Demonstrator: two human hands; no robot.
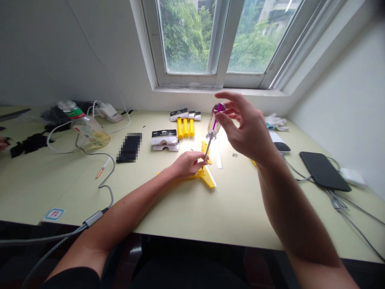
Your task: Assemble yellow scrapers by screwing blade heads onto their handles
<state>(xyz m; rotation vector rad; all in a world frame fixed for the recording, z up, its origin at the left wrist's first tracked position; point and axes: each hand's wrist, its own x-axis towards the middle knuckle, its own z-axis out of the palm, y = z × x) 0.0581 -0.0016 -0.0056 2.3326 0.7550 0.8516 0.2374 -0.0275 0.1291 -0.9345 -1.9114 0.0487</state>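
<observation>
My right hand (247, 126) grips the clear, purple-cored handle of a screwdriver (211, 127) between thumb and fingers, the index finger raised. The shaft slants down to the yellow scraper (208, 179), which lies on the table with a pale blade edge along its head. Closed over the scraper's middle, my left hand (189, 163) has its fingertips around the lower shaft; the screwdriver's tip is hard to make out. A loose metal blade (220, 159) lies just right of the scraper. Some small metal screws (234, 155) sit farther right.
Behind the hands are yellow handles (186, 127) and cardboard packages (164, 137). A bottle (92, 130), a phone (130, 147) and cables (112, 192) occupy the left. At right are a black device (325, 171) and white gloves (277, 122). The table's front edge (210, 241) runs below my arms.
</observation>
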